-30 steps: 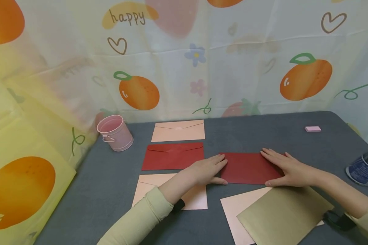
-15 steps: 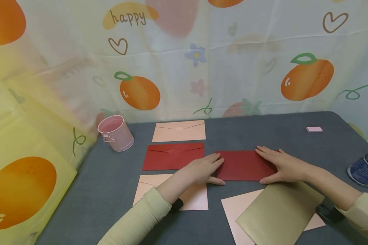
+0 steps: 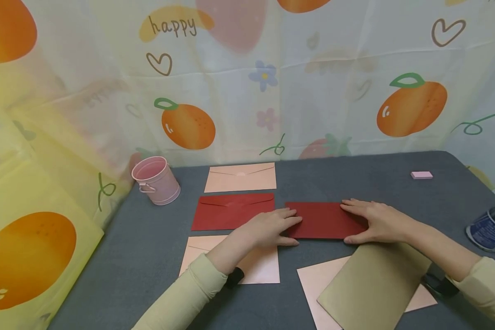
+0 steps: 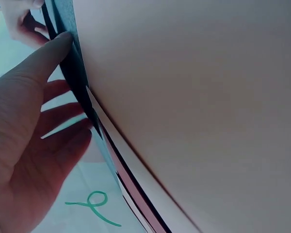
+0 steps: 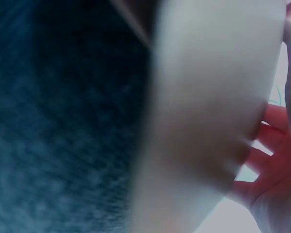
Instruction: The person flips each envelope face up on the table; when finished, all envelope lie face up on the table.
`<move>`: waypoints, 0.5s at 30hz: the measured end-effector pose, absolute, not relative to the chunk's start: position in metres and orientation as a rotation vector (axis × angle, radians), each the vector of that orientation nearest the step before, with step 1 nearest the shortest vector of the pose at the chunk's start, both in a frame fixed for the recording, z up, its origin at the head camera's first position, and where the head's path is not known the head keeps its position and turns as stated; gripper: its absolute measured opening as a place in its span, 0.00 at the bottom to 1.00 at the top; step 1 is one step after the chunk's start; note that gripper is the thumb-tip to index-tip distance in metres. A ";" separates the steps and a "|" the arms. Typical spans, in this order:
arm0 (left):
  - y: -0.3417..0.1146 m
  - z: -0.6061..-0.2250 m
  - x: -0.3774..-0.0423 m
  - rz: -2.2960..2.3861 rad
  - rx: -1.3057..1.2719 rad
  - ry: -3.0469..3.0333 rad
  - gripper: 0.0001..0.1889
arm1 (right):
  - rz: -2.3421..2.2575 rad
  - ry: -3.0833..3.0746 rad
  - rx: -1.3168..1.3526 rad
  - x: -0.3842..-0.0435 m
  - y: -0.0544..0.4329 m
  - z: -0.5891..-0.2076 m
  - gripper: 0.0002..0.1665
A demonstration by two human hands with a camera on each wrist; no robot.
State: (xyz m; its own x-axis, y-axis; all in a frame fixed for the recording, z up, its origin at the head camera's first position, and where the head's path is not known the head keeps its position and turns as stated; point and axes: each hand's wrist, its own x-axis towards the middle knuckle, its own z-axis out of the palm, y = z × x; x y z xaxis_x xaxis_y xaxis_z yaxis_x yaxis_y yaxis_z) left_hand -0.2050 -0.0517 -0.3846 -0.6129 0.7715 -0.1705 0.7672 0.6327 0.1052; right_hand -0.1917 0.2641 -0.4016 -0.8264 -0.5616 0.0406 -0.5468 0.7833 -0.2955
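A plain red envelope (image 3: 317, 221) lies on the dark grey table between both hands. My left hand (image 3: 268, 228) touches its left end, with the fingers extended and the thumb near the front corner. Across the right end spreads my right hand (image 3: 381, 223), fingers at the back edge and thumb at the front edge. Just left of it lies another red envelope (image 3: 231, 210), flap side up, partly behind my left hand. Under my right forearm a gold envelope (image 3: 373, 284) overlaps a pale pink envelope (image 3: 313, 284).
Two more pale pink envelopes, one at the back (image 3: 240, 179) and one at the front (image 3: 264, 270), line up with the left red one. A pink bucket (image 3: 162, 185) stands back left. At right are a pink eraser-like block (image 3: 421, 175) and a blue can (image 3: 488, 231) holding sticks.
The plain red envelope has slid left and slightly toward the back, with my right hand moving along. The gold envelope's right side has shifted left, uncovering more of the pink one beneath.
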 end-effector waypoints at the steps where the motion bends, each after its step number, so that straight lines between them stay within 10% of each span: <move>1: -0.053 -0.385 -0.205 0.037 1.293 2.660 0.32 | -0.467 2.925 -0.907 -0.192 0.264 -0.401 0.53; 15: -0.067 -0.384 -0.207 0.246 1.444 2.705 0.22 | -0.485 2.976 -0.912 -0.184 0.263 -0.396 0.44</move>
State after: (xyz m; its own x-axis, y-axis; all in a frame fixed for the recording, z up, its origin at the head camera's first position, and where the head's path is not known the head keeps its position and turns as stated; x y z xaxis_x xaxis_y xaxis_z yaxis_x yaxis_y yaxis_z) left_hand -0.2073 -0.0672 -0.3839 -0.5574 0.8300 0.0173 0.8195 0.5468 0.1715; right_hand -0.1845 0.2631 -0.3958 -0.8325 -0.5454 0.0972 -0.5480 0.7852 -0.2884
